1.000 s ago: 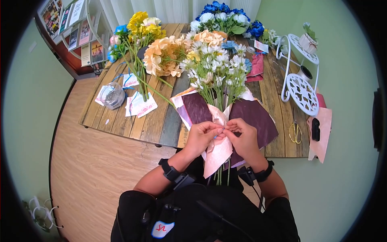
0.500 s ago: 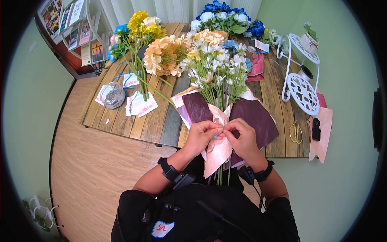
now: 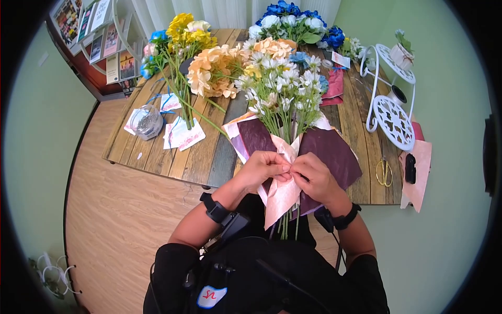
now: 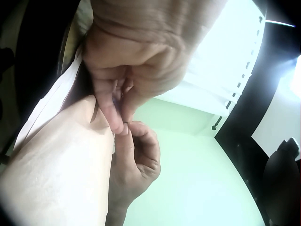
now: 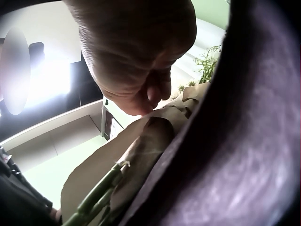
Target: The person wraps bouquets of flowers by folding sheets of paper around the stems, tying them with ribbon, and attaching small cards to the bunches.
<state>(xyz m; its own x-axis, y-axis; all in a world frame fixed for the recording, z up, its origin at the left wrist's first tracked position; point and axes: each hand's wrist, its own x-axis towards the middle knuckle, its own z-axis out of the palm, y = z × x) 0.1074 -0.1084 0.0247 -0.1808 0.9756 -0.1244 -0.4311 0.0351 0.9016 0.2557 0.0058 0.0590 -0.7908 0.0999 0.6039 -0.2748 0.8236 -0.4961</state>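
Note:
A bouquet of white flowers lies on the table's front edge, wrapped in pale pink paper and dark plum paper. Its green stems stick out below the wrap. At the gathered waist, my left hand and right hand meet, thumbs and fingertips pinching. Between them is a thin tie, mostly hidden; only a bit of blue shows among the left fingers in the left wrist view. In that view the right hand touches the left hand at the fingertips.
Peach hydrangeas and yellow flowers lie to the left, blue and white ones at the back. A clear jar sits on printed cards. Gold-handled scissors and a white metal stand occupy the right side.
Both forearms have turned slightly and the left wrist has risen a little. My fingertips stay together at the bouquet's waist, and the blue bit seen earlier between them is now covered in the head view.

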